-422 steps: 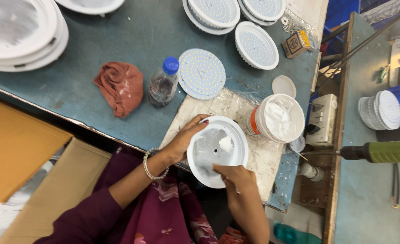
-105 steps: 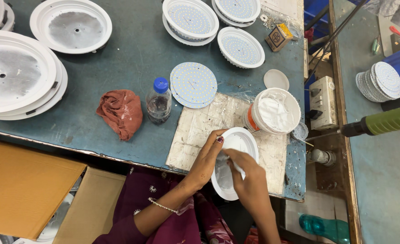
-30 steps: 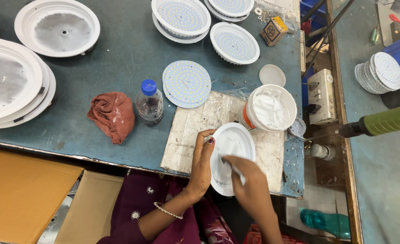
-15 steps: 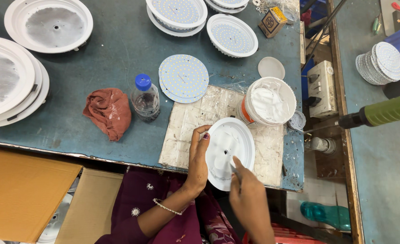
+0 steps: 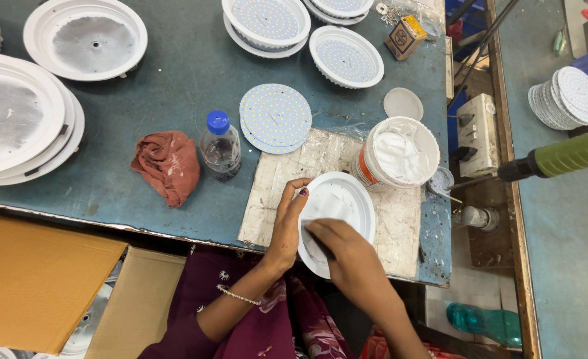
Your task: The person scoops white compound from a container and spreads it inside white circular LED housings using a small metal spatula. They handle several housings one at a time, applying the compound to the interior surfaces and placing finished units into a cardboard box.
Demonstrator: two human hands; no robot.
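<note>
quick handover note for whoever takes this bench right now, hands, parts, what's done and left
Left hand: holds the rim of the white round housing at the bench edge.
Right hand: inside the housing, fingers pressed to its floor, where white paste is spread.
Nearby: open tub of white paste to the right of the housing, loose LED discs behind it, bottle and red rag to the left.
Done: two housings with LED discs fitted at the back.
Left: this housing has no disc; empty housings wait far left.
</note>
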